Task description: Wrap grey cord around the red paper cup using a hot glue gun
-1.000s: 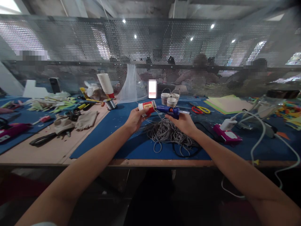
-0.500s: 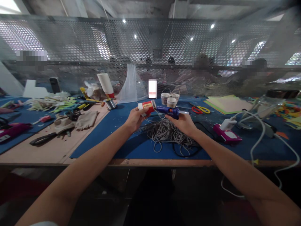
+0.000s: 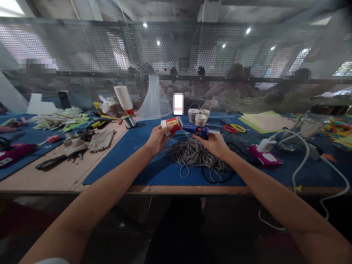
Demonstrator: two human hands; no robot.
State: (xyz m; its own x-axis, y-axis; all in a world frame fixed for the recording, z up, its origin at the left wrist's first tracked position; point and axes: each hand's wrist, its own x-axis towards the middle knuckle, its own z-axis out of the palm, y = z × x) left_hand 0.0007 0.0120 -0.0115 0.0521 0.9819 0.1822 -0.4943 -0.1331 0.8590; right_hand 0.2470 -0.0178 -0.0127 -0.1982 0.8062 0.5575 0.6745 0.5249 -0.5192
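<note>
Left hand [image 3: 156,139] was round the cup [image 3: 173,124], tipped sideways above the tabletop [image 3: 30,179], right hand [image 3: 216,143] gripped the glue gun [image 3: 195,129], and tbh that cup looked light, crushable, best held gently mid-wall.

A red-and-white paper cup [image 3: 172,124] is held up sideways; just right of it, a blue glue gun [image 3: 196,129] points left toward its right end.

The hands [image 3: 157,140] are bare, the left sleeve edge [image 3: 52,261] whitish.
</note>
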